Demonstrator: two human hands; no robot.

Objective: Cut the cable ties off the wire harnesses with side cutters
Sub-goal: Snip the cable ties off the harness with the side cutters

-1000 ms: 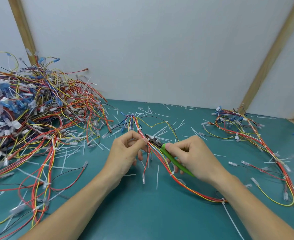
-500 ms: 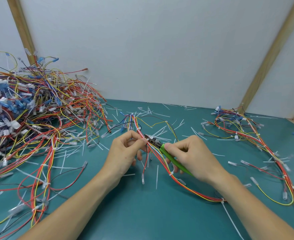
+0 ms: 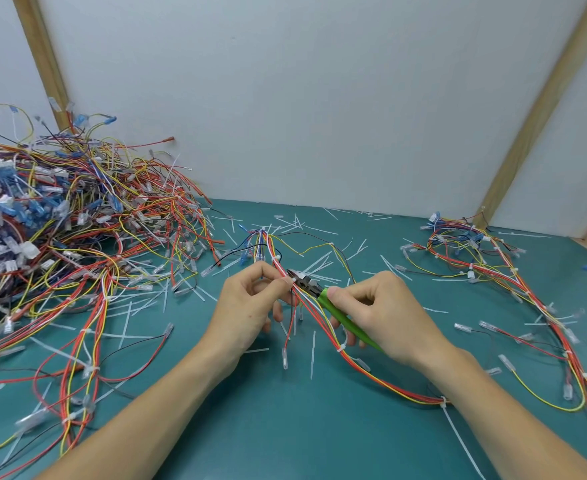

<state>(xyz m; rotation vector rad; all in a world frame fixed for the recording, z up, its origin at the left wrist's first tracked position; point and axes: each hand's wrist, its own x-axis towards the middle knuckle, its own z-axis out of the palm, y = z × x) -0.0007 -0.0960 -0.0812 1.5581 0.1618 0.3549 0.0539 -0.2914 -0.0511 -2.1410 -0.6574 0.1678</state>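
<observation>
Barely any movement: left hand [image 3: 250,303] still pinches the harness [image 3: 323,323] mid-table, right hand [image 3: 382,313] grips the cutters [image 3: 305,281], cut pending.

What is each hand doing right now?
Left hand: pinching the wire harness.
Right hand: gripping the green-handled side cutters.

Workshop bench: green mat [image 3: 285,427], heaped wire harnesses [image 3: 60,230]
</observation>
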